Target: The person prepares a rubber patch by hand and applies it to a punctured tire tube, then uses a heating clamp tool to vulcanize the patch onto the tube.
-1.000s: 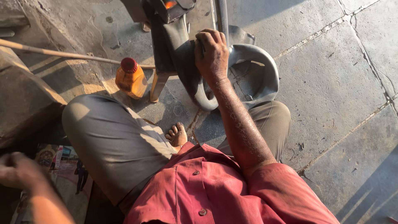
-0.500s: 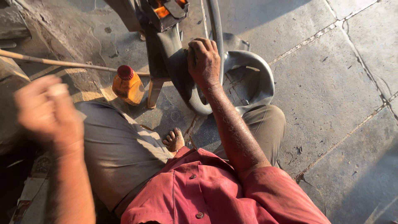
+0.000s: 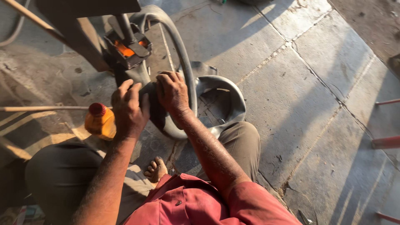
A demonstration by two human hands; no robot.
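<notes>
Both hands, left hand (image 3: 128, 109) and right hand (image 3: 172, 95), clamp the rubber tube (image 3: 183, 79) just below the glowing press (image 3: 127, 48), and any slip upward risks burnt fingers, with the bottle (image 3: 100, 121) near left.

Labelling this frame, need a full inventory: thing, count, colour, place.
rubber inner tube: 1, grey, looped on the floor under both hands
press tool: 1, dark with an orange glow, above the tube
bottle: 1, orange with red cap, on the floor by the left wrist
stick: 1, pale, lying left of the bottle
stone floor: grey slabs, all around
red bars: several, right edge
bare foot: 1, tucked between the knees
left hand: fingers on the tube
right hand: fingers on the tube
</notes>
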